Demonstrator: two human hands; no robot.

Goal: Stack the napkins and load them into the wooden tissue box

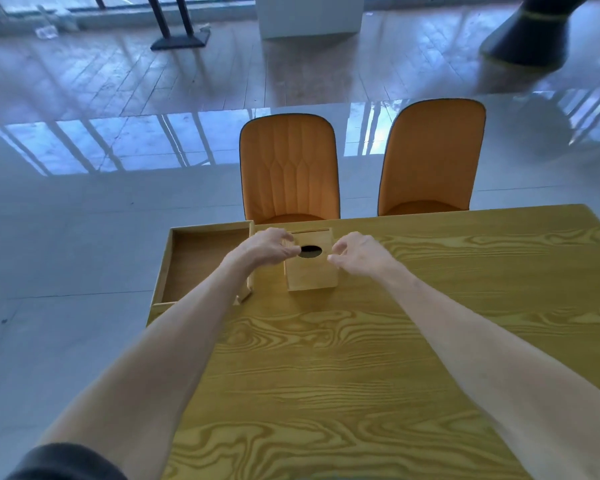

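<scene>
The wooden tissue box [312, 273] stands upright near the far edge of the table, its lid on top with a dark oval hole [310, 251]. My left hand [269, 249] hovers at the box's top left corner, fingers spread and curled, fingertips at the lid's edge. My right hand [359, 252] is at the box's top right side, fingers apart, thumb and forefinger near the lid. Neither hand holds anything. No napkins are visible.
A shallow wooden tray [174, 258] lies at the table's far left corner, partly under my left forearm. Two orange chairs [288, 168] [430, 157] stand behind the yellow wood-grain table [326, 358]. Glossy grey floor lies to the left.
</scene>
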